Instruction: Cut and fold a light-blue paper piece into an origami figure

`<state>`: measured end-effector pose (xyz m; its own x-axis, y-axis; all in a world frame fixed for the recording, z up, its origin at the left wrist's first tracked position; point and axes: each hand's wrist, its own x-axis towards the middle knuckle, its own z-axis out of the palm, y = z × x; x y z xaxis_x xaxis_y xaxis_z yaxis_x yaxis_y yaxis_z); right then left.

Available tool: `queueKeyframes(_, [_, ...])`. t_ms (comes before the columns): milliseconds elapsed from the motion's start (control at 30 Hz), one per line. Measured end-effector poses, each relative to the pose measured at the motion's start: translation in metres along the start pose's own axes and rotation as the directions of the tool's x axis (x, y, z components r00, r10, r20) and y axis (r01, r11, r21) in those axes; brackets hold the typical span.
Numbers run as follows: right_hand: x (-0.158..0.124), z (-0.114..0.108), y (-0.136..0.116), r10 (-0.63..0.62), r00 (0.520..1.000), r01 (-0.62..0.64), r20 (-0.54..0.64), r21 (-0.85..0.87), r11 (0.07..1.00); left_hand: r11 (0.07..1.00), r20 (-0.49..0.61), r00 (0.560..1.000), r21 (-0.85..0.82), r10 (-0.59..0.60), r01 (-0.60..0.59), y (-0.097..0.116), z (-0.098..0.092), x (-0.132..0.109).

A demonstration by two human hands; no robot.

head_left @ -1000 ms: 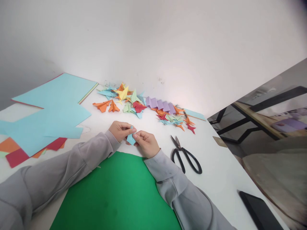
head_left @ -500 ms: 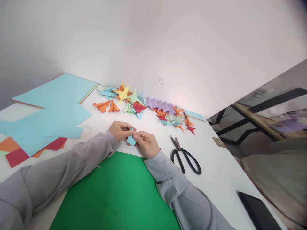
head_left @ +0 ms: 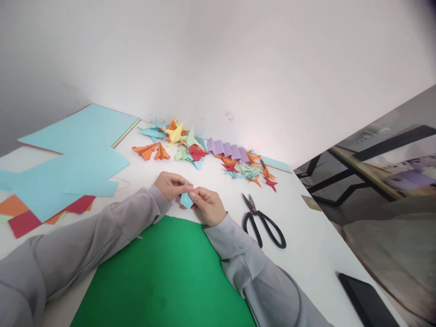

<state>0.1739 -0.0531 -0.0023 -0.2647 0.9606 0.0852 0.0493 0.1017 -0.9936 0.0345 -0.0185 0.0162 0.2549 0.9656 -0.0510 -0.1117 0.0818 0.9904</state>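
A small piece of folded light blue paper (head_left: 185, 200) with a pointed top is held up between my two hands, just beyond the far edge of a green sheet (head_left: 166, 272). My left hand (head_left: 171, 185) pinches it from the left, thumb across its upper part. From the right, my right hand (head_left: 208, 205) grips its side between thumb and fingers. The fingers behind the paper are partly hidden. Beyond the hands lie many folded paper figures, among them a yellow one (head_left: 175, 133), orange ones (head_left: 161, 151) and a red one (head_left: 197, 153).
Black-handled scissors (head_left: 259, 220) lie right of my right hand, blades pointing away. Light blue sheets (head_left: 68, 170) and red paper pieces (head_left: 24, 224) spread at the left. A purple pleated strip (head_left: 228, 150) rests near the wall. A black phone-like device (head_left: 368, 299) sits at the table's right edge.
Both hands stay almost in place, still holding the folded blue paper. The paper and the right hand have shifted very slightly downward.
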Motion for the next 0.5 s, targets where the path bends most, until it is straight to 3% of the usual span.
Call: queueKeyframes(500, [0.0013, 0.0001, 0.0023, -0.007, 0.999, 0.008, -0.032, 0.016, 1.000, 0.995, 0.001, 1.000, 0.099, 0.011, -0.011, -0.0027, -0.0008, 0.0006])
